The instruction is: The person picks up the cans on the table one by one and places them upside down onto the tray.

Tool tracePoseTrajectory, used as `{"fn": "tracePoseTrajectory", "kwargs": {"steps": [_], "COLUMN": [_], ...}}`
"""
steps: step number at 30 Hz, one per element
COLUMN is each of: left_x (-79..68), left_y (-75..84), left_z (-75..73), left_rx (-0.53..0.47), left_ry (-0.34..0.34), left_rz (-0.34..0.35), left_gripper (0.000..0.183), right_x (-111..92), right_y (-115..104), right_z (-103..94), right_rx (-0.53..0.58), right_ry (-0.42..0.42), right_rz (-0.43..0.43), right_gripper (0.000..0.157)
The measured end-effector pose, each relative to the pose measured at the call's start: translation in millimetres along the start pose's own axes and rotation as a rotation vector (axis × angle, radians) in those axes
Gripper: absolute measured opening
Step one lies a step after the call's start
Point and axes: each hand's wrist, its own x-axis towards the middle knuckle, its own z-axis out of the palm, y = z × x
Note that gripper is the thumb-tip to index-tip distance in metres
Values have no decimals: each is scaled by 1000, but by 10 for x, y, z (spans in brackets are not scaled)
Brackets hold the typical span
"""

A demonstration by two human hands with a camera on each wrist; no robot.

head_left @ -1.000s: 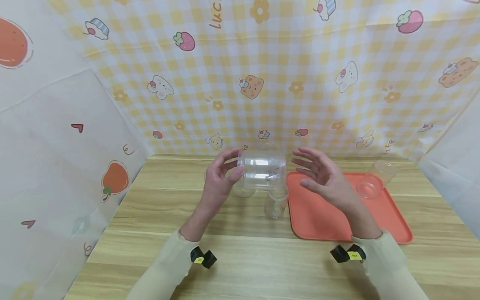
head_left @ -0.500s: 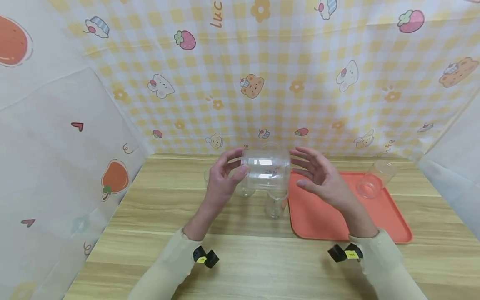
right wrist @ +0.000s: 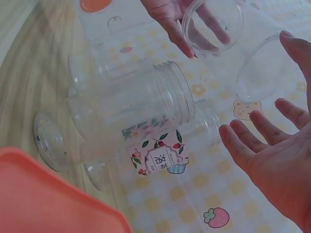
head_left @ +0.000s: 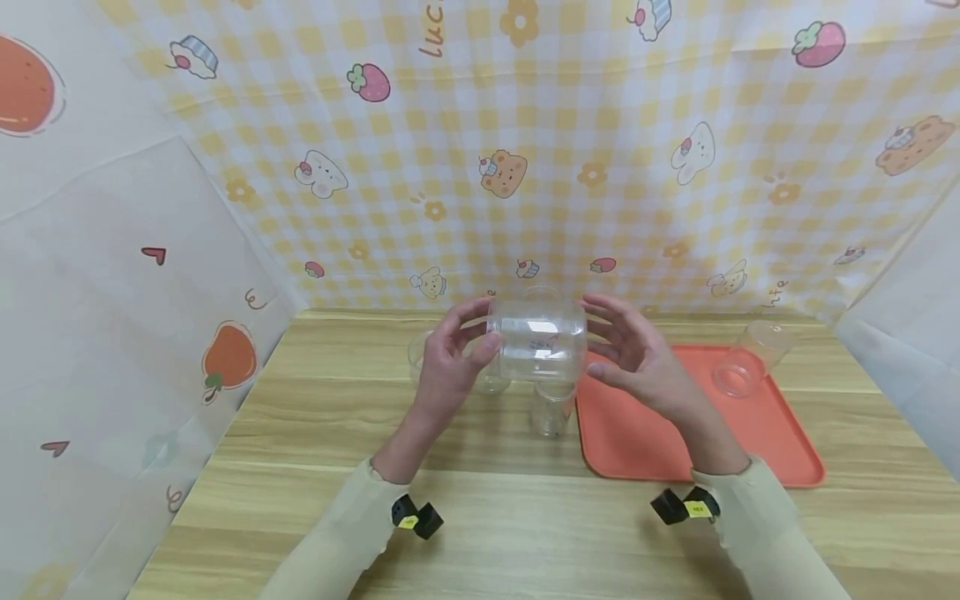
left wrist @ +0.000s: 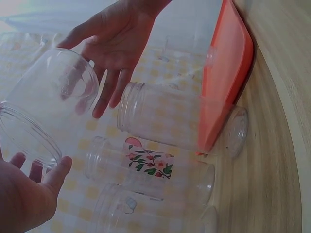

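Note:
A clear, see-through jar [head_left: 536, 342] hangs sideways above the table between both hands. My left hand [head_left: 446, 367] holds it at the threaded mouth, thumb in front and fingers behind. My right hand [head_left: 637, 354] is at the base end with its fingers spread and relaxed. In the left wrist view, the thumb of that right hand [left wrist: 116, 39] meets the jar's base edge; whether it bears any weight I cannot tell. Below and behind stand several more clear jars, including a near one [head_left: 551, 414]. One bears a pink floral label [left wrist: 150, 160].
An orange-red tray [head_left: 637, 442] lies to the right on the wooden table [head_left: 495, 533]. At its back right corner stands another clear jar [head_left: 753, 358]. A yellow checked cloth [head_left: 555, 208] hangs behind the table.
My left hand has carried the jar slightly to the right. My right hand has come left, closing the gap to the jar's base.

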Motion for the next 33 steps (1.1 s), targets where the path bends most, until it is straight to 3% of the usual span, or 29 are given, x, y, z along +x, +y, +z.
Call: {"fn": "tracePoseTrajectory", "kwargs": {"steps": [16, 33], "left_x": [0, -18], "left_y": [-56, -51], "left_z": [66, 30], "left_rx": [4, 44], "left_ry": [9, -57], "left_rz": [12, -30], "left_gripper": [53, 52], "right_x": [33, 14], "right_y": [4, 29], "right_z": [79, 87], "right_rx": [39, 7], "right_ry": [-25, -9], "right_rz": [14, -5], "right_gripper": [82, 79]}}
